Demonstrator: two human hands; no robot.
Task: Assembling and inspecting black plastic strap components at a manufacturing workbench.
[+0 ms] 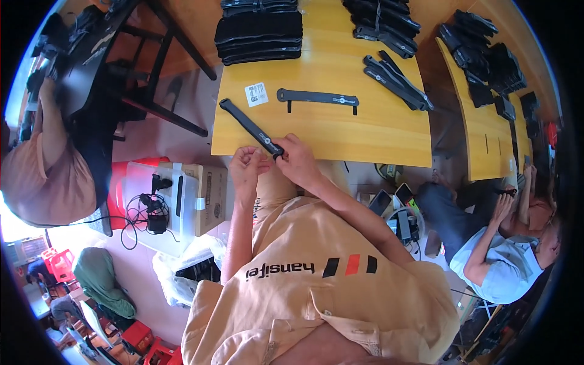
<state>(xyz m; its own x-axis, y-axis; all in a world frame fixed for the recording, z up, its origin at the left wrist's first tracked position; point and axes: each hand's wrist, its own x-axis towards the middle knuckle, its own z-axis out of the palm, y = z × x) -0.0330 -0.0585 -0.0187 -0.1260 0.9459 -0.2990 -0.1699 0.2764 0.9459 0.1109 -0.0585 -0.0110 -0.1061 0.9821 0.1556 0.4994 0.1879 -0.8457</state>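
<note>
Head camera view puts a dark strap (246, 125) on the near left part of the yellow table (365, 143), running out past the near edge. Its long axis lies on a slant: the far end points forward and to the left, while the near end comes back rightward to the fingers. That near end sits in the right hand (298, 163), gripped between thumb and fingers, so this hand is the closer of the two. Just to its left, the left hand (246, 167) is raised with thumb and fingertips drawn together; from where I stand, I can't tell whether they pinch something thin or only meet one another. As I judge it, the next move hinges on that slant, since the strap's length stretches ahead of the left hand while the right has only the tip.

Beside the far end, to the right and apart from it, is a white label (256, 94). Farther right, a second strap (316, 97) lies nearly crosswise, two short black tabs (289, 107) pointing my way. Loose straps (383, 78) rest toward the right edge, and a black stack (258, 39) stands at the back left.
</note>
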